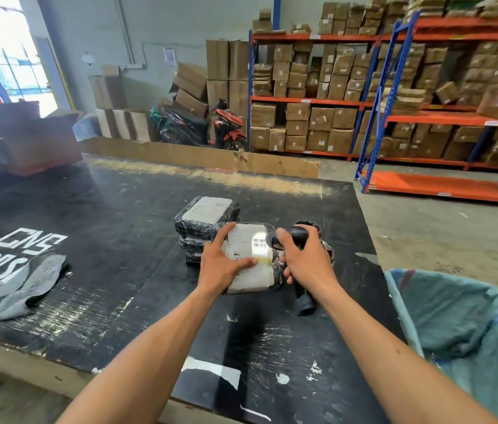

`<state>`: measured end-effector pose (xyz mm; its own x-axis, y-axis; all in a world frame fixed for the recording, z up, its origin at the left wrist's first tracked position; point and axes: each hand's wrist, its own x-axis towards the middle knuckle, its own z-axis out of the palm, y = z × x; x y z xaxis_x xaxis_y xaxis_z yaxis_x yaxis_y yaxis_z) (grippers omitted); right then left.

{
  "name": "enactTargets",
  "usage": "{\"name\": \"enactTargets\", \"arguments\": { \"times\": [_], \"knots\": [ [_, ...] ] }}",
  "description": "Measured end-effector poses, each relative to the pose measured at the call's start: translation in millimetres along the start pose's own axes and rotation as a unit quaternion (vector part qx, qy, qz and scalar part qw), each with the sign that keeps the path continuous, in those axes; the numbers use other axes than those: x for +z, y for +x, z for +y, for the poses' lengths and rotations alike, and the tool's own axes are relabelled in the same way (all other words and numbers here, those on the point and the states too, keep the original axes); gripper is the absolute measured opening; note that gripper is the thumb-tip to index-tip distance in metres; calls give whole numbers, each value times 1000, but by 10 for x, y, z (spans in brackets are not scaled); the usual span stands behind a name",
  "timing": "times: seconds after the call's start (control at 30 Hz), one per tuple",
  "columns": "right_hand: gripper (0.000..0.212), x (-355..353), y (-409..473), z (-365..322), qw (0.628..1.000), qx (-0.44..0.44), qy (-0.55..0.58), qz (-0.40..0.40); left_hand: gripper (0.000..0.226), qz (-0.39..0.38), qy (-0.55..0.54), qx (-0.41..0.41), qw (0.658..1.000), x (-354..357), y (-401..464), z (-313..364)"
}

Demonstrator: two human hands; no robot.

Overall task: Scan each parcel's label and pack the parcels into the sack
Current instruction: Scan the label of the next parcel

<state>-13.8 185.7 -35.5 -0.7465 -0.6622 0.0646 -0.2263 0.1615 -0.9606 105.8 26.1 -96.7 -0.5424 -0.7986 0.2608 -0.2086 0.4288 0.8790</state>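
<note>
Two bare forearms reach in from the near edge over one large black table, scuffed and marked with white lettering at its left. Right of the table's near corner stands one teal sack, its mouth open.

Far behind, two blue-and-orange shelving racks hold many brown cartons, and one red-and-black scooter is parked left of them. One grey cloth lies on the table's left side.

At the table's middle sit the parcels, all in black wrap. One parcel lies label-up under the left hand, whose fingers are spread flat across the white label, thumb on the far edge. Just beyond it is a stack of parcels; three layers show, though the lower ones are partly hidden.

Right hand is curled tight around one black handheld scanner, its head aimed left at the label, where a bright patch falls beside the barcode.
</note>
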Motion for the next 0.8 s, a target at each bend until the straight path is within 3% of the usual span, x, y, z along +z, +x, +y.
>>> {"name": "enactTargets", "arguments": {
  "times": [0.47,0.8],
  "knots": [
    [57,336,-3,-64,998,9,-47,40,92,14,-77,6,997,-335,310,-258],
    [49,678,-207,564,985,137,-82,62,90,78,-147,20,986,-629,516,-195]
  ]
}}
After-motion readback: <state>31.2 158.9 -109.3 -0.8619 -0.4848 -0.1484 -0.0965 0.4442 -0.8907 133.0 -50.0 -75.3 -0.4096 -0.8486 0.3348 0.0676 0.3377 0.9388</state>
